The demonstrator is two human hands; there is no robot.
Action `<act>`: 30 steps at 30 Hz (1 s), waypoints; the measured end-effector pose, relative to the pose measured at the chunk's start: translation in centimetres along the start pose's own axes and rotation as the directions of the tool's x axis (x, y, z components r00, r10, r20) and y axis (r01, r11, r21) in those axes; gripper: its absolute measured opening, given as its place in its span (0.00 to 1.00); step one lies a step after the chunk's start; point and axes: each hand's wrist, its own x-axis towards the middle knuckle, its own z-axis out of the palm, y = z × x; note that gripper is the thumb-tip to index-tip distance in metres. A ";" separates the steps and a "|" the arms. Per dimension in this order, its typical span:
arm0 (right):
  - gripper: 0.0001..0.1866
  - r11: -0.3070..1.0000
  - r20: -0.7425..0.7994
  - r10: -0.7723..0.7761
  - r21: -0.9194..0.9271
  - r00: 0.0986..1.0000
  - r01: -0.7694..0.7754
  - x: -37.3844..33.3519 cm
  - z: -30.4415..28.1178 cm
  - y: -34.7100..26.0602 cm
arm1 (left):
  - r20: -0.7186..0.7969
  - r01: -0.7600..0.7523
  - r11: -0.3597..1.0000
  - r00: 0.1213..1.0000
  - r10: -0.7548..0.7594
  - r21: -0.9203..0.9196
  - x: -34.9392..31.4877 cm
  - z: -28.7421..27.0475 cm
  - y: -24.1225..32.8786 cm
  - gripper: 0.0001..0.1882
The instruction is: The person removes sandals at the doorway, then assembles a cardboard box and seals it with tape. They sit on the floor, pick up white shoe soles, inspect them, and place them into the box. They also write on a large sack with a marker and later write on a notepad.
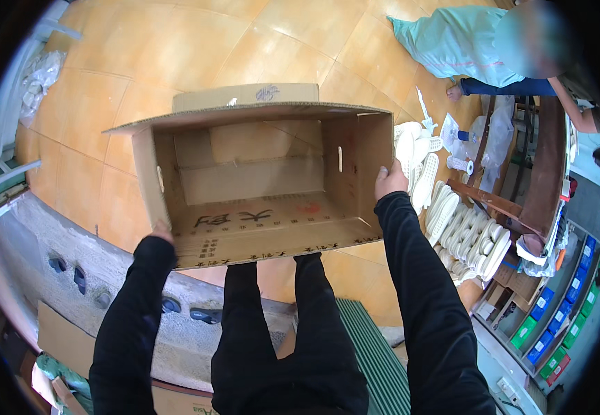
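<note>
A big brown cardboard box [251, 194] is held up in front of my legs, its open side facing me. Dark printing marks its inner lower wall, and one flap [244, 93] sticks out along the far edge. My left hand [162, 230] grips the box's left side near the lower corner. At the opposite side, my right hand [390, 181] is closed on the right wall, thumb outside; its other fingers are partly hidden. Each short wall has a slot-shaped handle hole. Just beyond my right hand lie several white shoe soles [424, 181].
Rows of pale soles [476, 238] lie right, beside a brown wooden frame [539, 166]. A person with a turquoise sack [456, 41] is at the far right. Blue and green bins [559, 315] line a shelf. Slippers [205, 315] rest on a grey ledge near a green ridged panel [373, 353].
</note>
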 end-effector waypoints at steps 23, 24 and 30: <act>0.36 0.920 0.208 -0.235 0.363 0.950 0.148 -6.1 3.5 -1.3 | -0.144 -0.779 0.610 0.594 0.792 0.145 -10.1 10.4 20.7 0.31; 0.38 0.896 0.182 -0.418 0.248 0.890 0.370 -7.3 4.7 -2.0 | -0.103 -0.799 0.591 0.582 0.807 0.112 -9.9 9.6 20.6 0.32; 0.32 0.978 0.703 -0.074 -0.088 0.707 0.190 -10.1 8.4 -3.4 | 0.150 -0.816 0.574 0.577 0.803 0.068 -11.2 1.6 21.7 0.42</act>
